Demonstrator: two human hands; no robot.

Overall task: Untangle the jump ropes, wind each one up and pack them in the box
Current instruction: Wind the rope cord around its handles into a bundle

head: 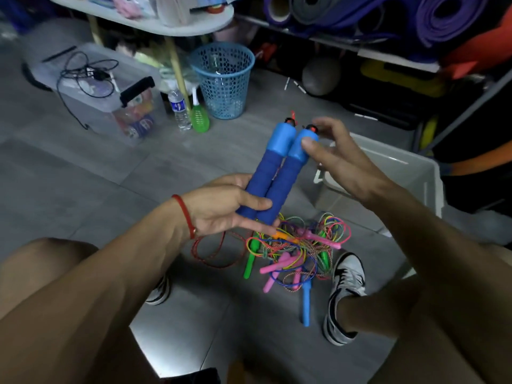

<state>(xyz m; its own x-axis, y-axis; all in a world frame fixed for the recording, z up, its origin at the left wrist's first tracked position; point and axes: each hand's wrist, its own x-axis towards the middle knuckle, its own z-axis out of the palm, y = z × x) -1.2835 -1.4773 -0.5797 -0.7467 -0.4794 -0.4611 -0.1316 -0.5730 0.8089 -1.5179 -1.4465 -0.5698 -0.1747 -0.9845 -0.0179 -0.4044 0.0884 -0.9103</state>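
Observation:
My left hand [221,207] grips two blue foam-wrapped jump-rope handles [277,173] side by side near their lower ends, tilted up and away from me. My right hand [338,159] is at their light-blue tops, thumb on the right handle, fingers loosely spread. A red rope [219,253] hangs from below my left hand onto the floor. A tangled pile of coloured ropes [302,253] with pink, green and blue handles lies on the floor between my feet. The grey plastic box [410,173] stands to the right, behind my right forearm.
A blue mesh waste basket [224,79], a water bottle [178,109] and a green bottle [200,117] stand beyond the handles. A clear lidded bin [105,92] with a black cable sits at left. Rolled mats fill shelves at back right. My shoes [343,295] flank the pile.

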